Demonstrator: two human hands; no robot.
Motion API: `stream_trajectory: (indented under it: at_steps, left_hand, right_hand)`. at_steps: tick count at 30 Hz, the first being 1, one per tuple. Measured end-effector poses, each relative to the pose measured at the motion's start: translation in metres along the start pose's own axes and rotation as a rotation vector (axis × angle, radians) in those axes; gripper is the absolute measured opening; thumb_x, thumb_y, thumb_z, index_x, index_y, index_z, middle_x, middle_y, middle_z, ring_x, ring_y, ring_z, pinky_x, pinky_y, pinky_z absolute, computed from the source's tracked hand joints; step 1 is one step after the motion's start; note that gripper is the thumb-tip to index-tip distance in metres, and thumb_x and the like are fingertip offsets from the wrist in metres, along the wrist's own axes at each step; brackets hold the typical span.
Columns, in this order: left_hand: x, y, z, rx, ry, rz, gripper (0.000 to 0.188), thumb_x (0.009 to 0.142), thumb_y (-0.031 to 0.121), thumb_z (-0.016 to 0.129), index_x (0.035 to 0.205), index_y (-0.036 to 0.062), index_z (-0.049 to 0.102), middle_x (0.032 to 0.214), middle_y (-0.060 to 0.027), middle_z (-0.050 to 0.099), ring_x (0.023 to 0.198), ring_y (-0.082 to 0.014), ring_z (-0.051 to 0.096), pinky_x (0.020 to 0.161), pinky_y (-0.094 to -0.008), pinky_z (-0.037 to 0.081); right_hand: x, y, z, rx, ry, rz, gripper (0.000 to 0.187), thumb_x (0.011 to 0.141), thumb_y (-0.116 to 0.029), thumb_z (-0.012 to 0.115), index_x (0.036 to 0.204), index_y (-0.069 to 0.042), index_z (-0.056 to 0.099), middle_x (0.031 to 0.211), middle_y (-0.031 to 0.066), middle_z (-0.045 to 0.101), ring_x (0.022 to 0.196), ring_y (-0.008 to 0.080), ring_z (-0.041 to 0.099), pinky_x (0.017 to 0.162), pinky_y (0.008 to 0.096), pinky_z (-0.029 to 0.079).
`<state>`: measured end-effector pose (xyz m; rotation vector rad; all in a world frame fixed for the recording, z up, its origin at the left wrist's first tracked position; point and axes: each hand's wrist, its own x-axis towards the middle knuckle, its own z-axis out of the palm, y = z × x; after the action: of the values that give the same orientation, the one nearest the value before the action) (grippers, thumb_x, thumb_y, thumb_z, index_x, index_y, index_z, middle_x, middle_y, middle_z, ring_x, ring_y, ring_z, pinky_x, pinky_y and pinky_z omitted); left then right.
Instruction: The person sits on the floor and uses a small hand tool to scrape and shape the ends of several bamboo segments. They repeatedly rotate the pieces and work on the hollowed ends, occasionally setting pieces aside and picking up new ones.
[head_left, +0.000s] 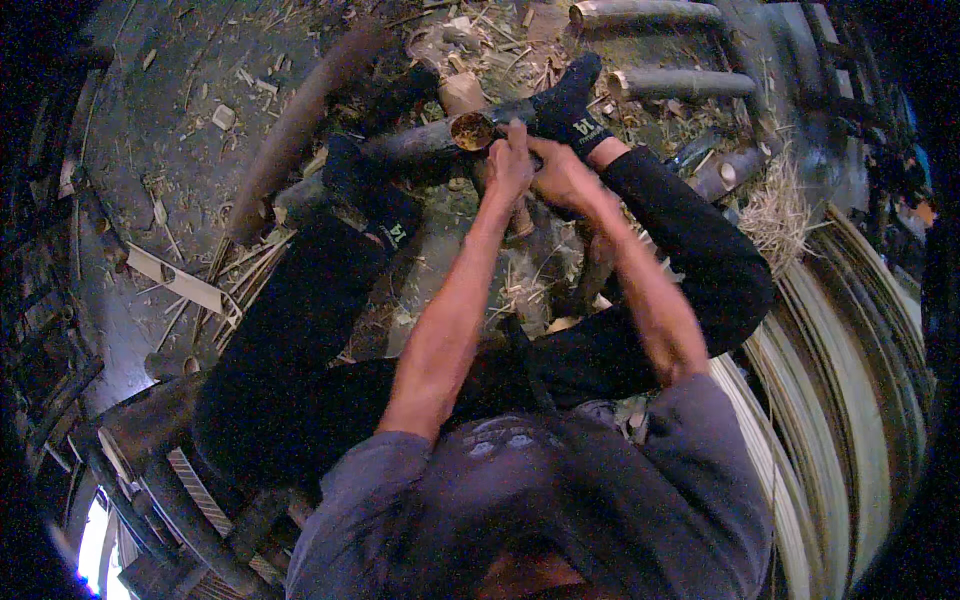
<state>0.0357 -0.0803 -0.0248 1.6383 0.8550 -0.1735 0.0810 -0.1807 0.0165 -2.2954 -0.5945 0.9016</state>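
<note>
Between my outstretched feet lies a dark pole (420, 142), running crosswise against the black socks. A round, tan, hollow-looking end (473, 130) faces up beside my fingers, and a pale cylindrical piece (461, 94) shows just beyond it. My left hand (510, 168) is at the pole's near side, one finger stretched upward along it and the others curled. Pressed close to its right, my right hand (565, 180) is closed; what it grips is hidden. Below the hands a short brown wooden end (522, 222) pokes out.
Shavings and chips (490, 45) litter the ground. Cut poles (680, 84) lie at the far right, and long pale strips (840, 400) are stacked at near right. A blurred brown pole (300, 120) slants at far left. More wood (150, 430) is piled at near left.
</note>
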Motion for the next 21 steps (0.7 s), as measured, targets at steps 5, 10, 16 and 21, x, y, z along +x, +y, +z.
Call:
stream_trajectory:
  at_steps: [5,10,16,21]
  left_hand:
    - [0.036,0.022,0.044,-0.729,0.213,-0.168,0.090,0.085,0.068,0.029,0.111,-0.0166,0.046,0.105,-0.0251,0.056,0.102,-0.0318,0.053,0.081,-0.0430,0.042]
    - [0.014,0.000,0.000,-0.173,-0.089,-0.139,0.086,0.084,0.067,0.032,0.108,-0.0140,0.052,0.107,-0.0324,0.055,0.106,-0.0426,0.052,0.088,-0.0438,0.040]
    - [-0.009,-0.004,-0.105,0.514,-0.078,0.001,0.071,0.078,0.061,0.051,0.103,-0.0054,0.060,0.103,-0.0271,0.060,0.101,-0.0399,0.057,0.088,-0.0433,0.043]
    - [-0.011,0.064,-0.165,0.322,0.272,0.342,0.052,0.082,0.048,0.056,0.103,0.0012,0.059,0.101,-0.0220,0.061,0.095,-0.0364,0.058,0.084,-0.0420,0.045]
  right_hand:
    - [0.069,-0.010,-0.061,-0.289,-0.443,-0.176,0.049,0.069,-0.023,0.065,0.116,-0.009,0.057,0.104,0.0162,0.064,0.092,0.0254,0.062,0.082,0.0371,0.047]
    - [0.036,0.056,0.021,-0.080,-0.095,-0.226,0.051,0.078,-0.021,0.062,0.125,-0.004,0.048,0.120,0.0167,0.057,0.110,0.0191,0.053,0.095,0.0333,0.039]
    - [0.019,-0.049,0.156,0.771,0.458,-0.216,0.060,0.085,-0.019,0.055,0.137,-0.002,0.031,0.135,0.0165,0.041,0.126,0.0273,0.036,0.104,0.0317,0.027]
    - [0.047,-0.150,0.132,1.730,0.588,0.373,0.070,0.085,-0.034,0.057,0.138,-0.020,0.013,0.115,0.0099,0.047,0.101,0.0235,0.046,0.082,0.0403,0.043]
